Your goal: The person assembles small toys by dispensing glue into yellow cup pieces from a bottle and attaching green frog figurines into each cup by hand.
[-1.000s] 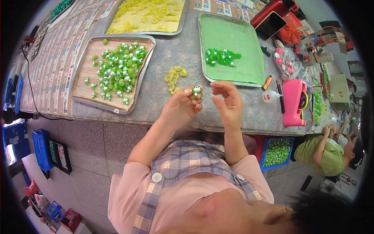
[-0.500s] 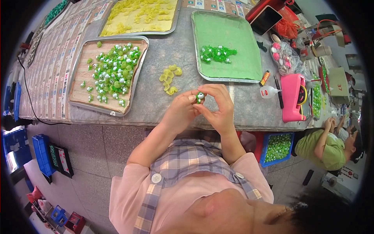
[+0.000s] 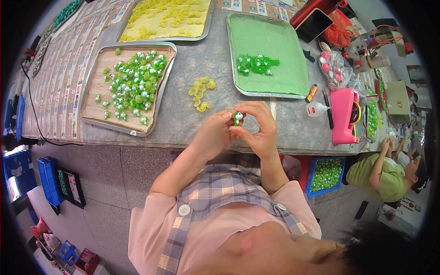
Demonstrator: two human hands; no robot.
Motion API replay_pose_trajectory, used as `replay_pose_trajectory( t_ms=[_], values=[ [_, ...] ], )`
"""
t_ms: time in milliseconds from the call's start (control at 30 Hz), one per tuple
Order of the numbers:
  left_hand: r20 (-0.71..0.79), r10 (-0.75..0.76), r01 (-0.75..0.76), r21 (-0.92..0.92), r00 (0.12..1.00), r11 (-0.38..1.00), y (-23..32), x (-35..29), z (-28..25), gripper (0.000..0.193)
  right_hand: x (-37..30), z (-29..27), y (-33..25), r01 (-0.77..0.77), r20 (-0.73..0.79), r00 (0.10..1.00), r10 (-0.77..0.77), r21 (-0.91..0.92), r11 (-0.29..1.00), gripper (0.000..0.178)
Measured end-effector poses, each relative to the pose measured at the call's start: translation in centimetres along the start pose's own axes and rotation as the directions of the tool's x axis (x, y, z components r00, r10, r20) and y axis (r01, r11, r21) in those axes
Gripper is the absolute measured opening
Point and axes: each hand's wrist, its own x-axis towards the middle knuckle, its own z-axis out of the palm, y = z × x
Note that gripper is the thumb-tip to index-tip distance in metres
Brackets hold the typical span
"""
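A small green figurine with a white head [image 3: 238,118] is held up over the table's near edge, between the fingertips of both hands. My left hand [image 3: 214,132] pinches it from the left, its fingers partly hiding the lower body. From the right, my right hand [image 3: 260,124] curves round with thumb and forefinger at the figurine. Just beyond the hands lie several yellow translucent curved pieces [image 3: 200,91], loose on the table. To the left, a paper-lined metal tray [image 3: 94,91] holds a heap of similar green-and-white figurines [image 3: 135,85].
A green-lined tray [image 3: 270,39] at the far right holds a cluster of green figurines [image 3: 257,64]. Behind is a tray of yellow pieces [image 3: 160,20]. At right stand a white squeeze bottle [image 3: 316,109], pink tape dispenser [image 3: 344,117] and dark pen [image 3: 328,110]. A blue crate [image 3: 311,176] sits below.
The figurine has turned a little in the fingertips and shifted slightly right and nearer. Both hands stay in almost the same place.
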Motion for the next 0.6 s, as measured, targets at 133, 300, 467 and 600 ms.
replay_pose_trajectory(
  t_ms=[133, 300, 467, 600],
  values=[
    [0.009, -0.032, 0.032, -0.017, 0.999, 0.999, 0.06, -0.04, 0.07, 0.030, -0.07, -0.04, 0.00, 0.010, -0.009, 1.000, -0.010, -0.029, 1.000, 0.033],
    [0.028, -0.023, 0.023, -0.011, 0.999, 1.000, -0.06, -0.12, 0.24, 0.032, -0.25, -0.07, -0.03, 0.073, -0.034, 0.996, -0.079, -0.148, 0.986, 0.032],
    [0.054, -0.021, 0.021, 0.011, 0.998, 1.000, -0.10, -0.08, 0.10, 0.034, -0.39, -0.04, -0.02, 0.072, -0.038, 0.996, -0.078, -0.140, 0.987, 0.032],
    [0.051, 0.016, -0.019, 0.057, 0.999, 0.998, -0.26, -0.06, -0.44, 0.033, -0.55, -0.01, 0.03, 0.040, -0.031, 0.999, -0.043, -0.077, 0.996, 0.031]
  ],
)
